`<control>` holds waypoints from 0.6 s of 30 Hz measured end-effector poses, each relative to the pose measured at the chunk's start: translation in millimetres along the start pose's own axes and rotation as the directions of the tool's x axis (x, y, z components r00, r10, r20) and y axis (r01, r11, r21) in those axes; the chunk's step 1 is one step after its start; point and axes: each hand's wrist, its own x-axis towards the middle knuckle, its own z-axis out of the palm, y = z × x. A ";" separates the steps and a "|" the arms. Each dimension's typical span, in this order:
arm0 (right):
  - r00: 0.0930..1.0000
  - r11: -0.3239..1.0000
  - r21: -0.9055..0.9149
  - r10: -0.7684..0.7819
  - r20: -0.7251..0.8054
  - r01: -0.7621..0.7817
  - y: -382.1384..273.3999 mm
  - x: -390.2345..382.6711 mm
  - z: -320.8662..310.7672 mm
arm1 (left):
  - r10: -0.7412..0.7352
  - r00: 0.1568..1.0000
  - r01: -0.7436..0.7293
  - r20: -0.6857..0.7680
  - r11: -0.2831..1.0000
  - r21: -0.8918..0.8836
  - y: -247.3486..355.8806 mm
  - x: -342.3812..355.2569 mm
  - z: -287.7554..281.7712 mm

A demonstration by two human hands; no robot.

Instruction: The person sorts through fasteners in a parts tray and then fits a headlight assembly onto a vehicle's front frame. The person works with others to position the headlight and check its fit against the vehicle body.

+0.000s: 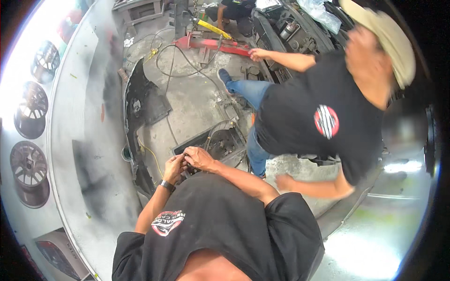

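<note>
My left hand (174,169) and my right hand (199,158) meet in front of my body, fingers closed in. Between the fingertips is a small dark thing, too hidden to name. Just beyond the hands, a black open box (224,142) with small loose parts stands low near the floor; part of it is hidden by my hands and right forearm. To the left of the hands a long black plastic car panel (140,105) with torn edges rests against the wall side.
A co-worker (318,107) in a black shirt and pale cap stands close on my right. A red metal jack or hoist leg (213,44), a yellow bar (212,28) and a dark hose (187,63) lie ahead. Another person (234,14) crouches at the back. Car parts (290,33) fill the far right.
</note>
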 end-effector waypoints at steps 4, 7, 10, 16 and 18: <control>0.983 0.980 0.172 0.125 -0.132 -0.101 -12.1 -7.4 -12.1 | 0.252 0.968 -0.243 -0.003 0.932 0.268 38.2 -22.4 8.9; 0.898 0.933 0.185 0.351 -0.266 -0.309 24.9 -42.8 -18.3 | 0.632 0.760 -0.649 0.154 0.720 0.245 122.2 -92.6 71.7; 0.777 0.866 0.100 0.486 -0.401 -0.490 78.6 -101.5 -8.1 | 0.901 0.047 -0.975 0.432 -0.053 0.216 194.7 -181.6 99.2; 0.497 0.471 -0.158 0.819 -0.287 -0.868 117.7 -225.3 1.6 | 0.779 -0.626 -0.643 -0.031 -0.538 -0.545 245.9 -299.2 153.8; 0.371 0.349 -0.127 0.870 -0.324 -0.929 142.8 -274.2 16.0 | 0.514 -0.801 -0.396 -0.307 -0.840 -0.372 259.7 -308.1 171.7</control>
